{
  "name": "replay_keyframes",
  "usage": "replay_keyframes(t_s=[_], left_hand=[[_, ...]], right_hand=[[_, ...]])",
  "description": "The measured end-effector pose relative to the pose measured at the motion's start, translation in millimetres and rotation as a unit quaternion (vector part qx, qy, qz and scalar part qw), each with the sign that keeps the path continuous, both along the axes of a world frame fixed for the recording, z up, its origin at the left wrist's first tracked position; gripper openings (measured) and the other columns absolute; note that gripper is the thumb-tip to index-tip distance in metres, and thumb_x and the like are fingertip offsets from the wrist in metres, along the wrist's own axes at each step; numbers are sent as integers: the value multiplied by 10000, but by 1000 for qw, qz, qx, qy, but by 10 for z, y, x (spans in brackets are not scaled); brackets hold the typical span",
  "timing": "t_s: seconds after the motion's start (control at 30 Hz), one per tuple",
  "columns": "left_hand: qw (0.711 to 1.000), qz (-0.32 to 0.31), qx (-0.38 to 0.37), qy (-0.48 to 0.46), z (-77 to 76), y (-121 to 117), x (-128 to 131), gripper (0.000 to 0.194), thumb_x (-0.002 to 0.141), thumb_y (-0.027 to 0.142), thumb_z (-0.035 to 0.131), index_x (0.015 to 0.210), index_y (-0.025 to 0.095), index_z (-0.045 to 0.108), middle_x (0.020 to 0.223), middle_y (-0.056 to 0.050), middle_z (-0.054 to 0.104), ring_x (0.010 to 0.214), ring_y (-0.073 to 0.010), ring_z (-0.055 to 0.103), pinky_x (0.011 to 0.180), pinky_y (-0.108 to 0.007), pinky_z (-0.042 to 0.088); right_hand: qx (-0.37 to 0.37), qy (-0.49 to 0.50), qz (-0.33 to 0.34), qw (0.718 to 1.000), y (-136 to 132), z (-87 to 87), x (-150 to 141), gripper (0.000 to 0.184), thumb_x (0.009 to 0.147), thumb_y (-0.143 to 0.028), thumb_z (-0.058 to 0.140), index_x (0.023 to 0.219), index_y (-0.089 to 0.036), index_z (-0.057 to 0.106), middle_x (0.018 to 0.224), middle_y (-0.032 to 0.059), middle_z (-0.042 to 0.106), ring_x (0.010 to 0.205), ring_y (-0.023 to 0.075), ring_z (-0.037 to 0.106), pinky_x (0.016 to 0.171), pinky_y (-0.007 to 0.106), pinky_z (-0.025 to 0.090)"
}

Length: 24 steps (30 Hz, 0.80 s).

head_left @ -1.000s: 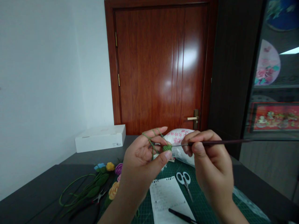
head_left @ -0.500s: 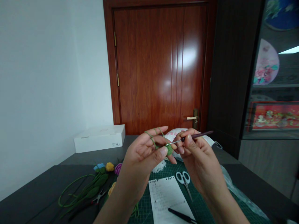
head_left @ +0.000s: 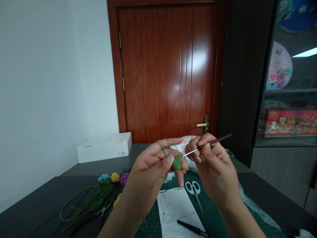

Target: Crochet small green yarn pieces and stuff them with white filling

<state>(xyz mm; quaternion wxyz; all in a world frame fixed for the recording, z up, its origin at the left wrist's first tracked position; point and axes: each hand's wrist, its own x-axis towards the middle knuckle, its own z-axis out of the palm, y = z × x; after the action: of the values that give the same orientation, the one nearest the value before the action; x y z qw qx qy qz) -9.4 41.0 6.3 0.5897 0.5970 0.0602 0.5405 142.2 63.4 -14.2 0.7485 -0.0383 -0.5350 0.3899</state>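
Observation:
Between the thumb and fingers of my left hand (head_left: 155,168) is a small green crochet piece (head_left: 177,163). Green yarn (head_left: 162,145) loops around the raised index finger and runs down to the piece. My right hand (head_left: 214,162) grips a crochet hook (head_left: 218,139) with a dark handle, held like a pen. The hook's thin metal shaft points left, and its tip meets the top edge of the green piece. Both hands are raised above the table, close together.
A green cutting mat (head_left: 215,211) carries a handwritten sheet (head_left: 175,208), white-handled scissors (head_left: 194,191) and a black pen-like tool (head_left: 190,228). Crocheted flowers with green stems (head_left: 99,195) and pliers (head_left: 102,211) lie left. Behind are a white box (head_left: 104,147) and a plastic bag (head_left: 190,162).
My right hand has shifted slightly right with the hook, showing more of its metal shaft. The green piece has turned so more of its face shows.

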Motion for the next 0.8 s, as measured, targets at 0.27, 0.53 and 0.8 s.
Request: replay_keyframes(t_s=[0.27, 0.53, 0.8], left_hand=[[999, 32, 4, 15, 13, 47, 14, 166, 891, 168, 689, 1036, 131, 758, 782, -78, 728, 605, -157, 640, 549, -273, 518], [994, 86, 55, 27, -37, 165, -4, 211, 862, 139, 747, 1072, 128, 762, 897, -69, 747, 687, -136, 679, 638, -259, 565], [993, 111, 22, 38, -26, 183, -51, 224, 811, 115, 795, 1033, 124, 772, 941, -64, 746, 768, -118, 675, 711, -227, 574]], right_hand=[[-68, -14, 152, 986, 50, -25, 17, 165, 926, -323, 652, 831, -205, 587, 650, -49, 391, 560, 113, 308, 545, 251, 353], [-158, 20, 245, 956, 81, -49, -66, 184, 902, -301, 726, 794, -158, 687, 664, -33, 489, 568, 99, 435, 580, 254, 532], [-232, 102, 330, 909, 119, -46, -126, 127, 761, -151, 858, 755, -103, 741, 637, -26, 615, 561, 55, 522, 622, 196, 581]])
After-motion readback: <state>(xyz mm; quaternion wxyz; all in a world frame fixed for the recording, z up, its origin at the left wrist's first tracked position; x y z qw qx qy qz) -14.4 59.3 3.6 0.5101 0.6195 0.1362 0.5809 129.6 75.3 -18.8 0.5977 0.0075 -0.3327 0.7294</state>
